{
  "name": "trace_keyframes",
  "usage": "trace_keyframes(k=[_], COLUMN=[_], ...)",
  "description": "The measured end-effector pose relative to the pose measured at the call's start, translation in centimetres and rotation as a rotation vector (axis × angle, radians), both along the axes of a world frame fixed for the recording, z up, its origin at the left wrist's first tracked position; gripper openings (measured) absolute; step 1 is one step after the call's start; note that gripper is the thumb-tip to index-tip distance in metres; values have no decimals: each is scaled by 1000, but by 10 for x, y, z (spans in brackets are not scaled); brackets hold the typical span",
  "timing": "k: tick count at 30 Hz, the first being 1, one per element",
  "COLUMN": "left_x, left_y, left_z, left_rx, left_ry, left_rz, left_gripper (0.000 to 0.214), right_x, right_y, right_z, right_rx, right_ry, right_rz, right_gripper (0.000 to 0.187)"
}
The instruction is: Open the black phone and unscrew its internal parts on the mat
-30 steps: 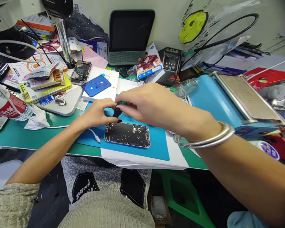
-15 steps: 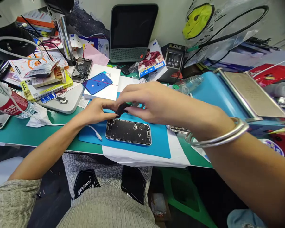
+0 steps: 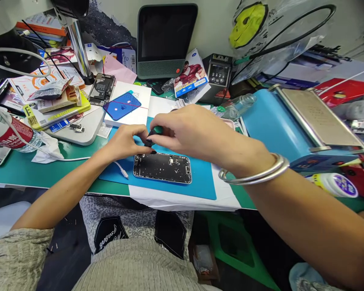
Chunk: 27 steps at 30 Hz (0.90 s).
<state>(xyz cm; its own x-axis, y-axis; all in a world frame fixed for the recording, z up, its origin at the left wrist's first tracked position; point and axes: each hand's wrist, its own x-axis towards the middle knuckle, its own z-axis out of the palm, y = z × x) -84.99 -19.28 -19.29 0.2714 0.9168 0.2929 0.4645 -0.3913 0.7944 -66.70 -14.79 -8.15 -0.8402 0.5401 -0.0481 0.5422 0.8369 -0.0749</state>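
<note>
My left hand [image 3: 129, 141] and my right hand [image 3: 185, 129] meet above the blue mat. Their fingertips pinch a small black piece [image 3: 151, 134] between them; the fingers cover most of it, so its kind is unclear. Just below the hands, an opened smartphone housing [image 3: 162, 167] lies flat on the blue mat [image 3: 197, 190], its dark, speckled inside facing up. Neither hand is clearly touching the housing. The end of a white cable [image 3: 121, 169] lies left of it.
Behind my hands stands a white phone box [image 3: 129, 103], with another opened phone [image 3: 101, 89] beside it. A dark-screened display [image 3: 166, 38] stands against the wall. At the left is a bottle [image 3: 15, 129]; at the right, a blue machine [image 3: 276, 125] and a white tub [image 3: 336, 184].
My right hand has shifted slightly left and its fingers have drawn closer to my left hand around the black piece. The view has turned a little, while the housing stays on the mat.
</note>
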Motion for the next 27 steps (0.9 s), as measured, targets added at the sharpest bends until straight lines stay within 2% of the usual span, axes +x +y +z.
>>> trace_keyframes(k=[1, 4, 9, 14, 17, 19, 21, 23, 25, 27], left_x=[-2, -11, -19, -12, -9, -8, -7, -6, -4, -2], left_y=[0, 1, 0, 0, 2, 2, 2, 0, -4, -8], left_z=[1, 7, 10, 4, 1, 1, 0, 0, -1, -1], left_rx=[5, 14, -5, -8, 9, 28, 49, 72, 95, 113], left_ry=[25, 122, 269, 361, 417, 456, 498, 544, 589, 628], left_rz=[-14, -95, -197, -210, -211, -205, -196, -182, -167, -158], left_gripper=[14, 17, 16, 13, 15, 14, 14, 16, 21, 25], right_x=[0, 3, 11, 39, 67, 89, 110, 130, 147, 161], right_y=[0, 3, 8, 8, -3, -16, -31, -49, -65, -77], right_z=[0, 2, 5, 9, 4, -7, -26, -51, -79, -105], right_rx=[-37, -139, -120, -87, -68, -65, -60, -57, -118, -130], right_ry=[-4, -3, 43, 300, 492, 590, 701, 838, 1055, 1136], right_rz=[30, 119, 128, 142, 39, -85, -224, -409, -570, -644], right_gripper=[18, 26, 24, 20, 16, 15, 16, 17, 19, 21])
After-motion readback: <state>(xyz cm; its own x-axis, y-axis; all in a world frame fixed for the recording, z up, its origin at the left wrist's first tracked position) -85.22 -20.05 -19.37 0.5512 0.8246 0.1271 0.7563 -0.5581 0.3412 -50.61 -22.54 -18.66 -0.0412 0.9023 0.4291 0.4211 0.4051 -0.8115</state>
